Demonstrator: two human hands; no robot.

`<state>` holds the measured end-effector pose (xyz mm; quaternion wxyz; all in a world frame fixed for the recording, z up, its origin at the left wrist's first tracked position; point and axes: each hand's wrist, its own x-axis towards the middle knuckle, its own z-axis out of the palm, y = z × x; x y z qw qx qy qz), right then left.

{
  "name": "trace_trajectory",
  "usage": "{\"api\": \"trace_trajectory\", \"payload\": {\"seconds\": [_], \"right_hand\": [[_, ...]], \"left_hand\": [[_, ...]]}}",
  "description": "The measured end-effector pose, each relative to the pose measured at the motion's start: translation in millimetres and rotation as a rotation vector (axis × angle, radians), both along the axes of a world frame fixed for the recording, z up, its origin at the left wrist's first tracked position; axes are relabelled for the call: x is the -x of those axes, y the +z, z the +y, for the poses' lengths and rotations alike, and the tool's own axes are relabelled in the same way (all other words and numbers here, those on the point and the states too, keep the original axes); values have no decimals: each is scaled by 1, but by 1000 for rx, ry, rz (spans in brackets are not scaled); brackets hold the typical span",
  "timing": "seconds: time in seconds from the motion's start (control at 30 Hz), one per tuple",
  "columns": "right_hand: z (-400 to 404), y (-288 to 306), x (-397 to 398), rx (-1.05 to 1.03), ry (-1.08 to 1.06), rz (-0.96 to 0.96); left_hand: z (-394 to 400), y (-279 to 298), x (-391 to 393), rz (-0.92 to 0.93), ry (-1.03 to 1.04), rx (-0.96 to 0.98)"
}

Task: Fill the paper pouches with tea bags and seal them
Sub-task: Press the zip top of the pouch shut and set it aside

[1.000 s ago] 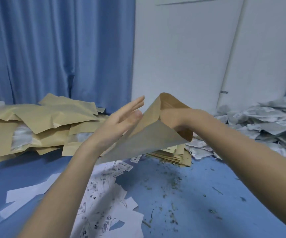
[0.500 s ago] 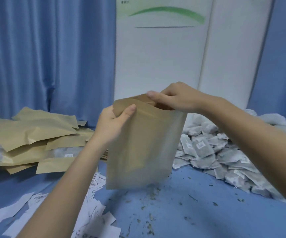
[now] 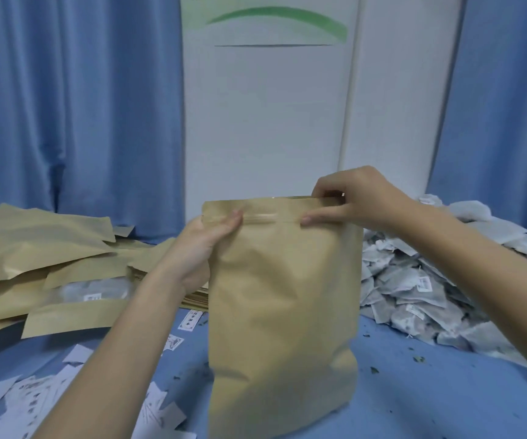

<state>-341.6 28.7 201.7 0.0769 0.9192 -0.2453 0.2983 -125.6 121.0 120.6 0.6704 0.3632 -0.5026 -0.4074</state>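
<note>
Item: upright paper pouch [image 3: 284,312], top strip pinched by left hand [image 3: 203,245] and right hand [image 3: 355,198]; risk: uneven pressing may leave seal gapped.

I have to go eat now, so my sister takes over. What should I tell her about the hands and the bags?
Left hand grips the upright pouch at its top left corner. Right hand pinches the top strip further right. Tea bags are heaped on the right; other pouches are piled on the left. Whether this pouch is filled or sealed cannot be seen. Left: check it, press the strip shut along its length, then do the next pouch.
</note>
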Motion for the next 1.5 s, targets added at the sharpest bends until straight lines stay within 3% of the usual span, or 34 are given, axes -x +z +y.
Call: {"api": "trace_trajectory", "payload": {"seconds": [0.13,0.27,0.43,0.6,0.7,0.83,1.13,1.2,1.33,1.5], "right_hand": [[0,-11,-4,132,6,28],[13,-18,-30,-122,56,56],[8,-11,-37,-125,-7,96],[13,-5,-43,-271,20,87],[18,-1,-48,-240,1,134],[24,-7,-54,-45,-86,272],[26,-7,-53,24,-64,207],[26,-6,-52,-39,-24,189],[20,1,-39,-122,-48,246],[9,-10,-32,-1,-40,271]], "left_hand": [[-9,-8,9,26,9,-15],[-14,-13,27,-89,109,-3],[-16,-20,26,26,360,72],[-16,-26,29,-24,526,146],[-19,-29,36,-115,667,180],[-22,-33,44,-196,851,209],[-17,-30,43,-189,660,212],[-16,-31,40,-195,587,218],[-16,-32,33,-185,676,262],[-16,-36,37,-226,740,285]]}}
